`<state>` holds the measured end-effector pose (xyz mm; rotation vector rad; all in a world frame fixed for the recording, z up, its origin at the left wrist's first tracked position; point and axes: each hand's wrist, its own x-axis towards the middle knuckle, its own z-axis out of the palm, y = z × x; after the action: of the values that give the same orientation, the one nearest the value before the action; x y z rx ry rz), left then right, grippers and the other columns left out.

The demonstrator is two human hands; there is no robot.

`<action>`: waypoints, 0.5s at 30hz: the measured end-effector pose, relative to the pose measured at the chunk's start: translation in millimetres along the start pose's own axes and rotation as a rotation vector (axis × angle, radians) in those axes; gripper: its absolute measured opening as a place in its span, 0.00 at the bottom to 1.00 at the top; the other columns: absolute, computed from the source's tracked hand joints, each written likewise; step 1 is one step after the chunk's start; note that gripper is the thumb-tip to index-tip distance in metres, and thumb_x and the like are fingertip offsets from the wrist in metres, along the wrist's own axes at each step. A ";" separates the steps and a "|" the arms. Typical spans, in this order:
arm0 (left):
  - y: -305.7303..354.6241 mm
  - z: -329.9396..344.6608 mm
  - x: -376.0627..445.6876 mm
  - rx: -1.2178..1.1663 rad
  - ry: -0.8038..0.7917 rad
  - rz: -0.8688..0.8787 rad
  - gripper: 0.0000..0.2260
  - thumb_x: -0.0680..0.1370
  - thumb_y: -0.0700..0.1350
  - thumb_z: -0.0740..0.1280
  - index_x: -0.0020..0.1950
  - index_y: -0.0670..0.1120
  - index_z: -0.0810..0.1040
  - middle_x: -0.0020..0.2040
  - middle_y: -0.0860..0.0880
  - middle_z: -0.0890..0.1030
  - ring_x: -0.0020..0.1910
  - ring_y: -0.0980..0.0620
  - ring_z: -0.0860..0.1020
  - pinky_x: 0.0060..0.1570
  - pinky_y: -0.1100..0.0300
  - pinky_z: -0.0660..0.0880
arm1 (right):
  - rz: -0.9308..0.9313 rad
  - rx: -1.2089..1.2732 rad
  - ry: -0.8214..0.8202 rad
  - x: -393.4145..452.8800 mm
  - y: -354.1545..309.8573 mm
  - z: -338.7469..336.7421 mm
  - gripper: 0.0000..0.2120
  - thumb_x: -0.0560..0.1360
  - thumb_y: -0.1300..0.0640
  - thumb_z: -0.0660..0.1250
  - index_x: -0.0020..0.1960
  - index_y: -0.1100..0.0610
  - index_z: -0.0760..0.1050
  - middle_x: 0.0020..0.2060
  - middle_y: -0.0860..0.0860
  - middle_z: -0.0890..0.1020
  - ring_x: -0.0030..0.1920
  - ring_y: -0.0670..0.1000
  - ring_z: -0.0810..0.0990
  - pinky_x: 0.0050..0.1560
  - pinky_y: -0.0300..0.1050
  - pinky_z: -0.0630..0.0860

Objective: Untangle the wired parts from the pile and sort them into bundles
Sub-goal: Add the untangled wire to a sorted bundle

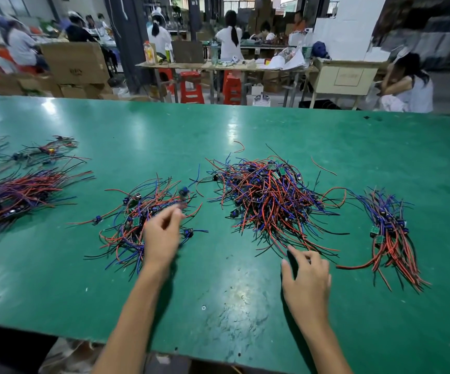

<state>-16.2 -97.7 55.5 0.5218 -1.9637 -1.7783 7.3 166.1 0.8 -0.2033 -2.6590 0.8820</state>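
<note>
the left hand [162, 233] hovers over the small heap [143, 222] with loosely curled fingers, blurred, so i cannot tell whether it pinches a wire. the right hand [306, 276] rests on the green counter [218, 306] at the big pile's [269, 201] near edge, fingers relaxed, gripping nothing. a hard tug could drag neighbouring loops along. red, blue and black leads knot round little green boards; a straighter bundle [391, 233] lies right.

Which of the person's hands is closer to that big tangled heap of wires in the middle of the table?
The right hand: its fingertips reach the big heap's near edge. The left hand is off to the heap's left, over a smaller pile.
</note>
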 end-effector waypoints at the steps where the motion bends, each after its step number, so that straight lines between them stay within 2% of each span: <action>1: 3.5 -12.5 13.5 0.170 0.075 0.064 0.10 0.81 0.41 0.66 0.59 0.45 0.84 0.34 0.51 0.79 0.31 0.51 0.70 0.32 0.60 0.68 | 0.009 0.010 0.003 0.7 0.6 -0.4 0.15 0.79 0.56 0.69 0.66 0.54 0.79 0.53 0.53 0.78 0.57 0.56 0.72 0.56 0.52 0.67; 3: 7.2 -33.9 35.8 0.476 0.167 0.141 0.10 0.80 0.40 0.66 0.59 0.41 0.84 0.41 0.42 0.84 0.39 0.47 0.79 0.43 0.59 0.74 | 0.020 0.027 0.005 2.0 1.3 -0.8 0.12 0.79 0.58 0.68 0.62 0.54 0.81 0.49 0.53 0.77 0.55 0.57 0.73 0.55 0.52 0.67; 5: 6.5 -45.6 50.2 0.668 0.105 0.133 0.09 0.79 0.40 0.67 0.55 0.40 0.85 0.46 0.37 0.84 0.48 0.43 0.80 0.52 0.56 0.73 | 0.021 0.049 0.007 1.7 0.7 -0.3 0.07 0.78 0.61 0.69 0.55 0.55 0.83 0.46 0.53 0.76 0.53 0.59 0.74 0.53 0.53 0.68; 6: 5.5 -46.6 53.2 0.759 0.053 0.105 0.08 0.79 0.42 0.67 0.54 0.41 0.84 0.48 0.37 0.82 0.52 0.42 0.79 0.54 0.55 0.72 | 0.022 0.052 0.010 0.6 0.6 -0.1 0.05 0.78 0.61 0.70 0.52 0.56 0.83 0.44 0.54 0.77 0.52 0.60 0.75 0.52 0.53 0.68; 8: 5.3 -40.6 47.6 0.987 0.010 0.031 0.14 0.79 0.46 0.69 0.63 0.43 0.81 0.61 0.36 0.76 0.64 0.40 0.71 0.64 0.51 0.68 | 0.011 -0.031 0.034 -2.9 0.3 1.1 0.02 0.76 0.61 0.72 0.49 0.55 0.82 0.43 0.55 0.78 0.48 0.61 0.76 0.49 0.54 0.67; 9: 4.4 -34.7 37.3 1.080 0.045 0.047 0.17 0.78 0.49 0.69 0.65 0.46 0.79 0.66 0.38 0.71 0.68 0.40 0.66 0.66 0.48 0.63 | -0.003 -0.115 0.041 -4.8 -0.6 1.1 0.03 0.76 0.60 0.73 0.47 0.54 0.82 0.42 0.54 0.79 0.47 0.61 0.76 0.47 0.53 0.66; 11: 4.0 -16.0 6.0 1.073 0.106 0.247 0.15 0.76 0.49 0.71 0.63 0.50 0.80 0.67 0.42 0.70 0.67 0.42 0.64 0.62 0.48 0.59 | -0.047 -0.199 0.025 -7.0 -2.4 1.7 0.06 0.74 0.62 0.74 0.44 0.51 0.82 0.40 0.51 0.79 0.44 0.58 0.75 0.45 0.50 0.60; 12: 5.4 -4.9 -12.2 0.964 0.044 0.362 0.13 0.76 0.49 0.72 0.61 0.53 0.81 0.64 0.45 0.73 0.66 0.44 0.66 0.59 0.51 0.59 | -0.074 -0.170 0.011 -7.7 -4.0 1.5 0.08 0.74 0.62 0.75 0.42 0.49 0.81 0.39 0.49 0.78 0.44 0.56 0.74 0.45 0.48 0.56; 13: 6.3 5.6 -30.6 0.841 -0.089 0.455 0.11 0.77 0.49 0.72 0.60 0.55 0.82 0.62 0.49 0.74 0.65 0.47 0.68 0.56 0.54 0.57 | -0.109 -0.109 0.007 -8.7 -5.1 1.1 0.10 0.74 0.62 0.74 0.41 0.48 0.80 0.40 0.46 0.78 0.45 0.54 0.74 0.45 0.47 0.53; 15: 3.6 22.3 -63.3 0.713 -0.397 0.603 0.11 0.78 0.54 0.70 0.61 0.60 0.81 0.62 0.57 0.74 0.64 0.56 0.68 0.56 0.58 0.56 | -0.215 -0.006 0.027 -11.5 -5.2 1.4 0.12 0.75 0.63 0.73 0.42 0.46 0.80 0.41 0.42 0.78 0.46 0.49 0.72 0.45 0.46 0.52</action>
<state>24.2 -44.1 53.1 -0.2480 -2.6477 -0.8263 17.4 158.5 -0.2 0.0679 -2.5983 0.7958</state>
